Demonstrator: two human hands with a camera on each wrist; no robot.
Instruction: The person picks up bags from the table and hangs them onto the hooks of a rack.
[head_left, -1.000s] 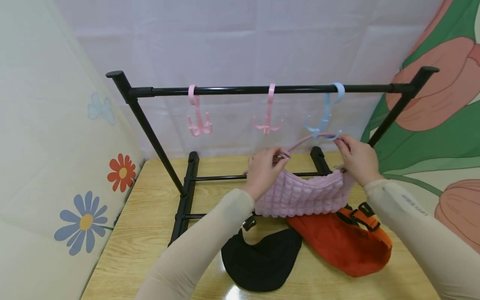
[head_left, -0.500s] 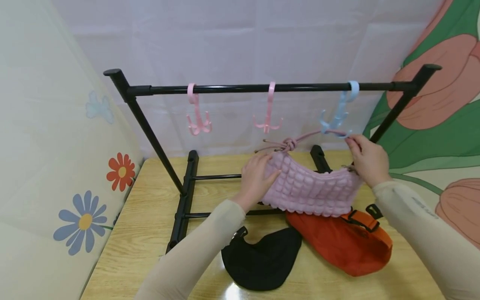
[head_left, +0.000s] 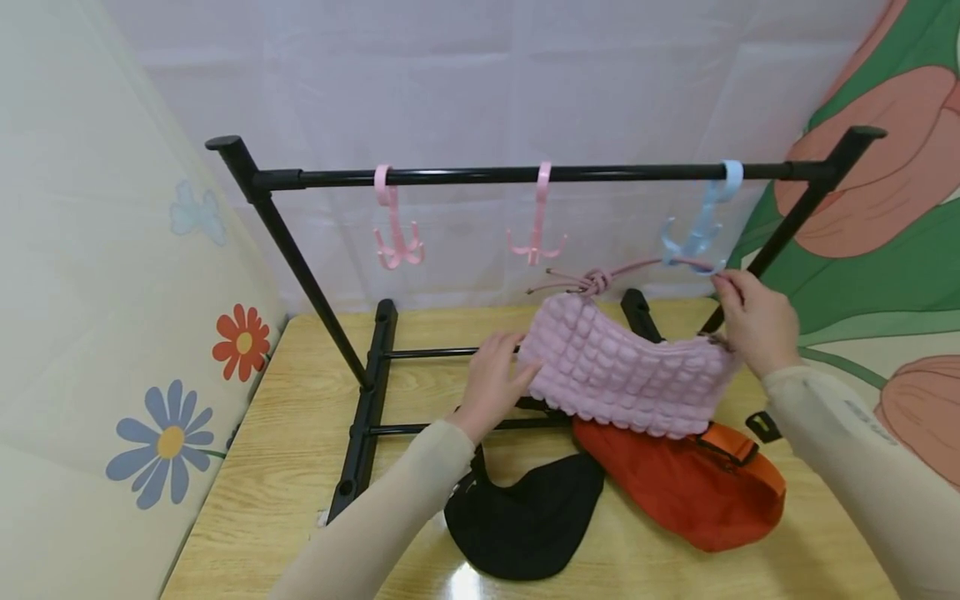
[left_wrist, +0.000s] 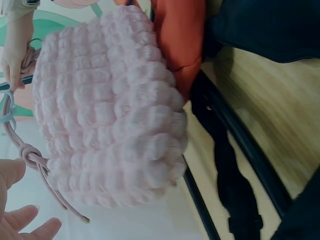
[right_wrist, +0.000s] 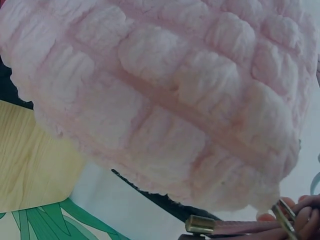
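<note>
A puffy pink handbag hangs below the blue hook, its thin strap lying across the hook's lower prongs. With thumb and fingers my right hand pinches that strap just right of the hook. A knot with loose cord ends shows at the strap's left side. Beside the bag's left end is my left hand, fingers spread and holding nothing. In the left wrist view its fingers are apart from the bag. The bag fills most of the right wrist view, with brass-tipped cords at the bottom.
Two pink hooks, one left and one central, hang on the black rack's top bar. On the wooden table lie an orange bag and a black bag, in front of the rack.
My left hand has let go of the strap's knot and drawn back left and down. My right hand, the handbag and the blue hook have shifted right along the bar.
</note>
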